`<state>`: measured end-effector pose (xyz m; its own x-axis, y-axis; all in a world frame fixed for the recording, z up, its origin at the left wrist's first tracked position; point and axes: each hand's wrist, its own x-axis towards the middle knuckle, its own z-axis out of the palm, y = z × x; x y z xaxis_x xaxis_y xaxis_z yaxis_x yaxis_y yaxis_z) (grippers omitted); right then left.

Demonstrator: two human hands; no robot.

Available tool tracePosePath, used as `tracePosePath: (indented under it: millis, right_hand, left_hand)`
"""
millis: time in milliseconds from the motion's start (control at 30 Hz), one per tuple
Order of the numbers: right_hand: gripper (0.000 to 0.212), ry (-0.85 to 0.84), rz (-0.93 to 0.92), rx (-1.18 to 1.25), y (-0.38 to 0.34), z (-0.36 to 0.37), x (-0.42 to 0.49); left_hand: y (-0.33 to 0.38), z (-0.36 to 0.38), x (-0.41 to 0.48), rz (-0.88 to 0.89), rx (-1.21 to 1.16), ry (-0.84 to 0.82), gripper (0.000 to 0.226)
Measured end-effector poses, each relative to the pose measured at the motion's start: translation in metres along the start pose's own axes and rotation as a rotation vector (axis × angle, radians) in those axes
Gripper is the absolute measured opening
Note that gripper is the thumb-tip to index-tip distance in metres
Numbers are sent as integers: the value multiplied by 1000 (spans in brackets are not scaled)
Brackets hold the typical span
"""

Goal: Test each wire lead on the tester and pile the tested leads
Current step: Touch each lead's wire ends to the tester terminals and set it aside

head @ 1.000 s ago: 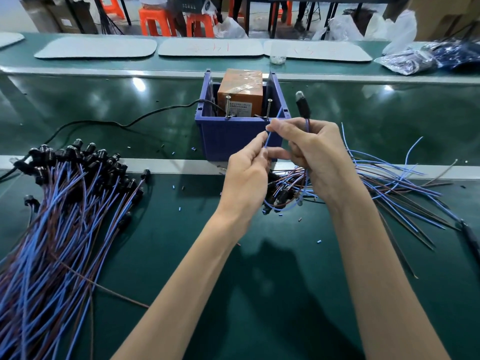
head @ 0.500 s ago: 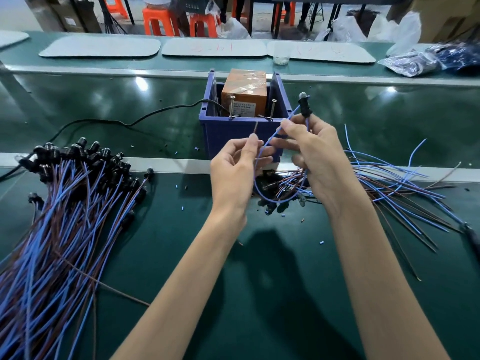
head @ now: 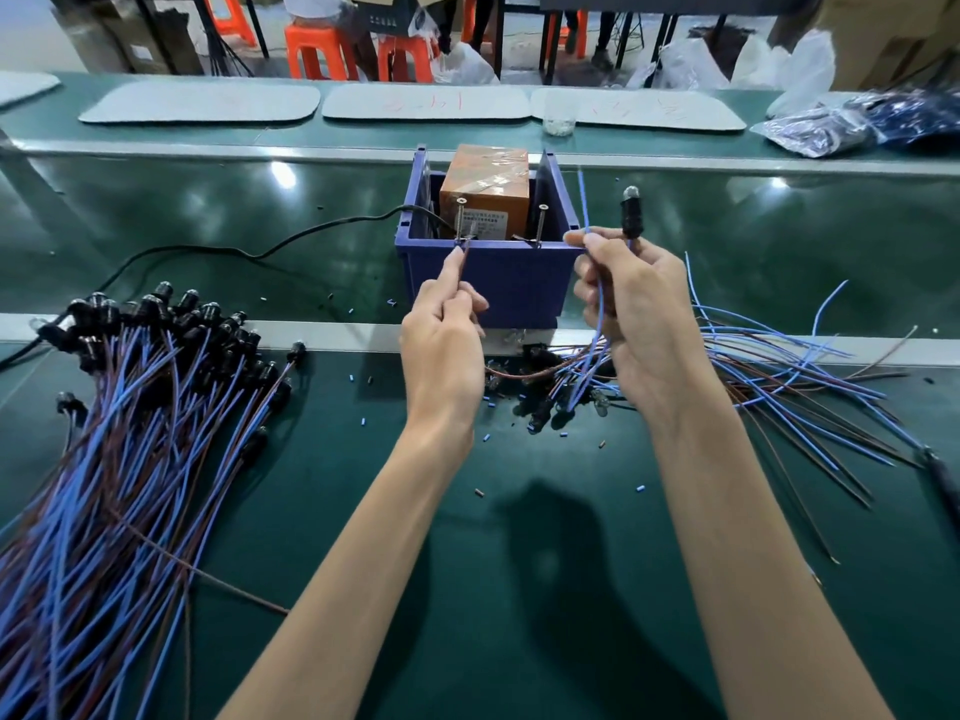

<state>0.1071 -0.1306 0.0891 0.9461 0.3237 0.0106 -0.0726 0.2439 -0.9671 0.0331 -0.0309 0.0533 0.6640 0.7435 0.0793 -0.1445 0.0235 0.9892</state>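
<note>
Pinching the lead's brown wire between thumb and forefinger, left hand aims the bare tip at the base of the left screw. It looks to be in contact, but I can't confirm. Right hand pinches the same lead's blue wire with its end sticking up, close to the right screw but not on it. The right hand's other fingers are curled round the lamp holder, keeping it upright with the bulb facing the person, presumably so a lit bulb is easy to see. My read: the two screws are the tester terminals, one wire per hand to bridge them, and the circuit isn't closed yet. Slack in the lead droops between the hands. Both screws stand on the near rim of the blue bin, and the taped orange box inside is probably the supply, fed by the black cable running off left. Loose leads lie under and right of the right hand, likely untested stock within easy reach. The big pile on the left has its holders all at the far end, likely the tested ones. All of it sits on the green belt.
</note>
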Motion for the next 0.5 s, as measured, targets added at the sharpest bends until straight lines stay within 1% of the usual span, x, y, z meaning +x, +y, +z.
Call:
tracePosePath:
  millis: [100,167,200,300,400,500]
  right_hand:
    - [25,-14,13,0,0,-4,2]
    - [28,-20,34,-4,0,-7,4]
    - [30,-19,44,-1,0,-8,5]
    - [32,-15,51,13,1,-11,8]
    - [29,1,46,37,4,-11,10]
    - [23,32,28,13,8,-11,11]
  left_hand:
    - [-4,-1,2,64,61,-56,40]
    - [-3,-2,1,91,80,-59,38]
    - [-3,-3,1,98,80,-48,35]
    - [-1,-8,2,86,8,18,10]
    - [1,-13,5,59,-64,94,11]
    - [1,-15,9,31,-119,120,8]
